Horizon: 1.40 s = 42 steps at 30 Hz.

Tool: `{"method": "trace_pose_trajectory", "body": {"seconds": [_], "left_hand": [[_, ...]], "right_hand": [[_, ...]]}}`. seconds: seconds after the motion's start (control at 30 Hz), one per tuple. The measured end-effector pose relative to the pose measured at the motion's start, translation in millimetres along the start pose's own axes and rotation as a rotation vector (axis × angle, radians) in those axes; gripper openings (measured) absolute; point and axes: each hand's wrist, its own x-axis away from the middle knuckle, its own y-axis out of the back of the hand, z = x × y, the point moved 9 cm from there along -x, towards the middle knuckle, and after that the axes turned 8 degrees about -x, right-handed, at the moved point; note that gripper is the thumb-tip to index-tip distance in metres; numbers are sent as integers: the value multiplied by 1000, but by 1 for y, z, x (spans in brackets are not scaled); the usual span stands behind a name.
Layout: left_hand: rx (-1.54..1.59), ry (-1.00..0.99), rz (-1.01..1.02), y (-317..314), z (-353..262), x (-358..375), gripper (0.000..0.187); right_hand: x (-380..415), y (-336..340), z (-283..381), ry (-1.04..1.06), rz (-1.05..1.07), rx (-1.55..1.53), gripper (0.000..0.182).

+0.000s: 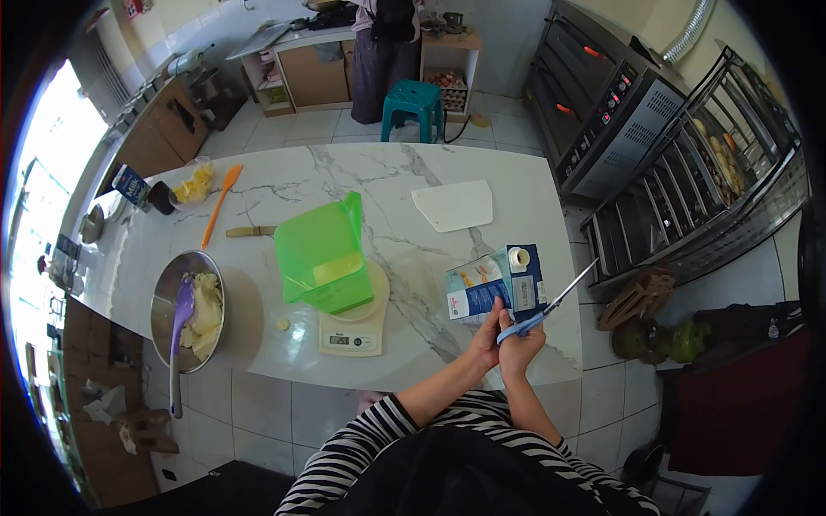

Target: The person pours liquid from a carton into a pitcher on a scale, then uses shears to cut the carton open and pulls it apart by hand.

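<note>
Scissors with blue handles (521, 328) are in my right hand (521, 348), their blades pointing up and right past the carton. Close against it, my left hand (488, 337) has its fingers pressed together by the handles; what they hold, if anything, is hidden. Just beyond both hands, a blue and white carton (522, 291) with a cream cap stands on the marble table (422, 335). To the left, a green pitcher (318, 249) with pale yellow contents rests on a digital scale (351, 337). A metal bowl (161, 322) holds a pale, creamy mass and a purple spatula (184, 305).
A white scraper (454, 206), a wooden-handled tool (249, 231) and an orange spatula (222, 205) lie on the table. Behind are a tub of yellow pieces (194, 183), a teal stool (413, 103) and a person (376, 69). An oven (602, 95) and tray rack (671, 172) stand right.
</note>
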Motion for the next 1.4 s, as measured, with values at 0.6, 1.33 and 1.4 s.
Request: {"method": "trace_pose_trajectory", "body": {"seconds": [0.6,1.33,1.4], "left_hand": [[-71,-119,-60,4,-16,4,14],[154,-103,-80,4,-38,0,10],[107,-87,-127,6,-38,4,8]], "right_hand": [[-21,-2,-19,-149,320,-87,23],[64,56,-27,-759,938,-286,45],[59,47,-19,-626,996,-224,45]]}}
